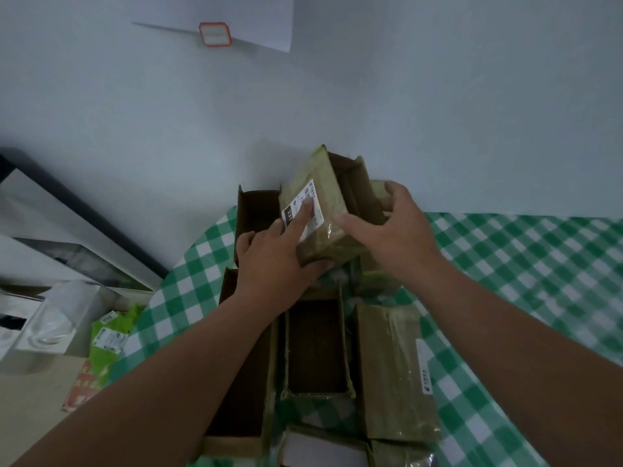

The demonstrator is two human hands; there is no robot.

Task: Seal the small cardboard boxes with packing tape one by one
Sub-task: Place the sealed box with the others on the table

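a taped, labelled cardboard box (317, 210) is gripped by the left hand (273, 261) and right hand (391, 230) above open boxes (317, 345).

Two bare forearms are seen entering from bottom edge, L and R. No sleeve, watch, ring or glove is worn on visible portions. Left hand (269, 261) and right hand (391, 227) are uncovered to fingertips; nails are kept short. Upper arms and torso are out of frame.
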